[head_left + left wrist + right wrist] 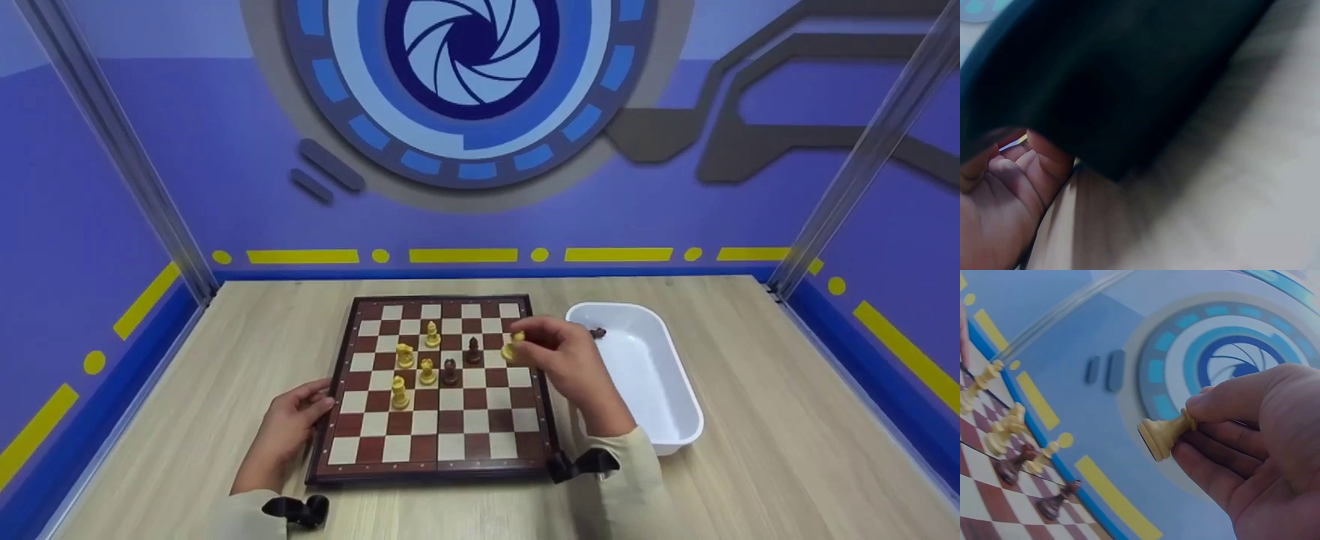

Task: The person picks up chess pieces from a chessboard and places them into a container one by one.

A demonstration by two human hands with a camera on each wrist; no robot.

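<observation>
Between the thumb and fingers of my right hand (566, 364) is a pale yellow chess piece (1165, 436), its base facing outward and its top hidden by the fingertips. It hangs over the right side of the chessboard (465, 450). My left hand (289, 420) grips the board's left edge, with fingers curled against the dark frame in the left wrist view. On the squares stand a yellow knight (405, 355), a tall yellow piece (400, 393), a yellow bishop (433, 334) and another yellow piece (427, 371). Two dark pieces, one central (450, 372) and one farther back (473, 350), stand beside them.
A white plastic tray (682, 390) sits right of the board, partly behind my right forearm. One dark piece (598, 333) shows at its far left. The wooden table (765, 420) meets blue-purple walls (480, 225) at the back and sides.
</observation>
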